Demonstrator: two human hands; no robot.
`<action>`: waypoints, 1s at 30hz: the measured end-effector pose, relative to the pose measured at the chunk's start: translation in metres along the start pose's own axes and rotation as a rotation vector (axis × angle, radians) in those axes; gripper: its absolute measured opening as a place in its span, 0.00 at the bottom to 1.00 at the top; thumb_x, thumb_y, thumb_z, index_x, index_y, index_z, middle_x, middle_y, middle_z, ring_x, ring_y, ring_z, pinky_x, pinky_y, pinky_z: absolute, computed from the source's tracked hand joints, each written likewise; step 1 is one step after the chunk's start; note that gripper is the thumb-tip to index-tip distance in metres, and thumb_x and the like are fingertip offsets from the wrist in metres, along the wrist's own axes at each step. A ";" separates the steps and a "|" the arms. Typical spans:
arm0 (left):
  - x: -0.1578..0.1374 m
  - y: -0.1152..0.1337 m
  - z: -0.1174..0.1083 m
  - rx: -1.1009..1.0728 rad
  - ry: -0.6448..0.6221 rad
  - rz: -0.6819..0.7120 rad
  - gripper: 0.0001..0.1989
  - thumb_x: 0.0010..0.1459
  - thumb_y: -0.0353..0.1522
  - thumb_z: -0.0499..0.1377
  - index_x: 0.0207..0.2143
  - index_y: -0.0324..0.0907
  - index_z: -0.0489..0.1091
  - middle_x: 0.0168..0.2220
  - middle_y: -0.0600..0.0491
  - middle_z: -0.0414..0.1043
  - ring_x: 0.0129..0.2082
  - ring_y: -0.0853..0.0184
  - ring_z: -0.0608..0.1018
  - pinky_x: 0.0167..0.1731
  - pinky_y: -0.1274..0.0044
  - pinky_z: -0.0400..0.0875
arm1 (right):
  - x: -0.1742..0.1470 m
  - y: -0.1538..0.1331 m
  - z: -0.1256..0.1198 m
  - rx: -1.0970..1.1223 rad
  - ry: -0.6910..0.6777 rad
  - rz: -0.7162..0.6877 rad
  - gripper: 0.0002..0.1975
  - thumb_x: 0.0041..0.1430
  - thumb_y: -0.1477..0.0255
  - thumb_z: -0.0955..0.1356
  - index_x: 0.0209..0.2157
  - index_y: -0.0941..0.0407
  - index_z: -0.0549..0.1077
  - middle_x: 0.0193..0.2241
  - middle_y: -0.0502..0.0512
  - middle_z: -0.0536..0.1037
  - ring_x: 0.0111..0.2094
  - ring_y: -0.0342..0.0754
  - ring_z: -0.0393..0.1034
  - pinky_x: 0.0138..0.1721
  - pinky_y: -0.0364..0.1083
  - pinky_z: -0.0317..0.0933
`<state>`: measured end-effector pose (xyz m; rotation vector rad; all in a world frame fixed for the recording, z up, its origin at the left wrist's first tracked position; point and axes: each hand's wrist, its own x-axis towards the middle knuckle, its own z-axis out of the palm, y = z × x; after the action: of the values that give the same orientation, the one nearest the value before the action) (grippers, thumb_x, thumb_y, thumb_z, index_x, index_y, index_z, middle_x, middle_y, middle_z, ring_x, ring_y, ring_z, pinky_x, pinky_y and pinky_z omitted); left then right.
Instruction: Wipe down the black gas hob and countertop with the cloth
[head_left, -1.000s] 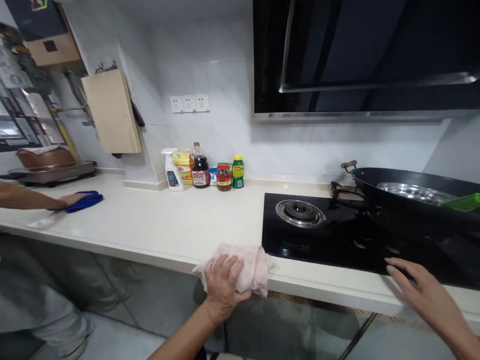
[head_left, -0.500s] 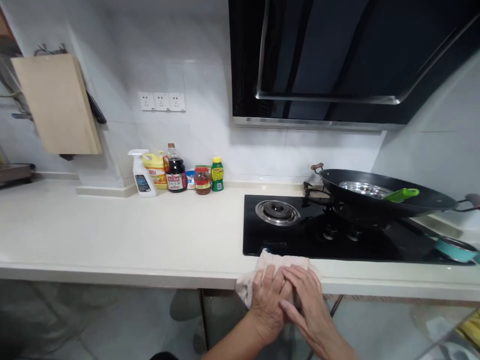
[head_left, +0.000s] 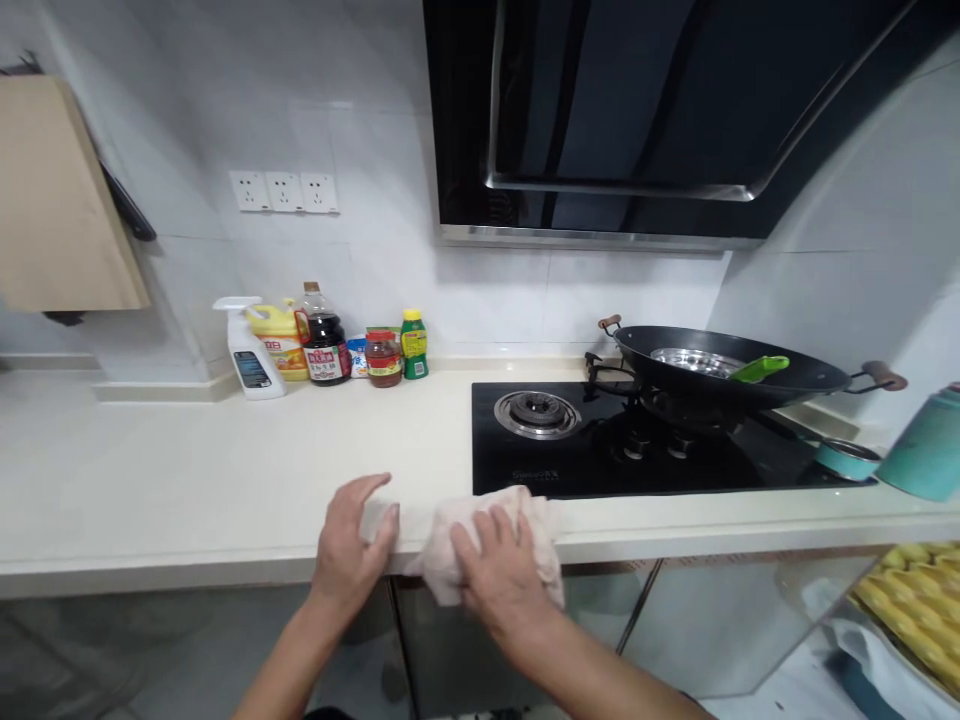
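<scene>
A pale pinkish cloth (head_left: pixel 444 545) lies bunched over the counter's front edge, just in front of the gas stove, and part of it hangs down the cabinet side. My right hand (head_left: pixel 510 580) presses on it from above, fingers bent into the fabric. To the left, my left hand (head_left: pixel 349 550) is off the cloth at the counter edge, thumb and fingers apart, holding nothing. The white countertop (head_left: pixel 225 470) stretches out behind and beside both hands. The black glass stove (head_left: pixel 510 455) begins right behind the cloth.
A large black wok (head_left: pixel 780 390) with a metal strainer and green handle sits on the right burner. Spray bottle (head_left: pixel 255 360), soy sauce bottle (head_left: pixel 326 345) and jars stand along the wall. A teal pot (head_left: pixel 847 460) is at the right; a range hood (head_left: pixel 600 215) hangs above.
My left hand has left the cloth and moved left, opening. My right hand has come down onto the cloth, which is now more bunched. The view has shifted right.
</scene>
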<state>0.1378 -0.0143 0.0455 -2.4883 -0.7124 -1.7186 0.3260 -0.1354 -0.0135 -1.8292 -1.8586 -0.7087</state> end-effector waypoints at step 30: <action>0.028 -0.044 0.011 0.119 -0.488 -0.191 0.22 0.61 0.52 0.54 0.38 0.46 0.78 0.42 0.48 0.82 0.42 0.56 0.83 0.42 0.70 0.77 | -0.084 0.172 -0.034 -0.119 0.270 -0.194 0.24 0.60 0.76 0.70 0.56 0.43 0.70 0.56 0.57 0.70 0.60 0.57 0.61 0.58 0.63 0.58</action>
<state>0.1381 0.0383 0.0567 -2.8526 -1.0777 -1.0619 0.4989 -0.2227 -0.0301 -1.5429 -1.8611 -1.0978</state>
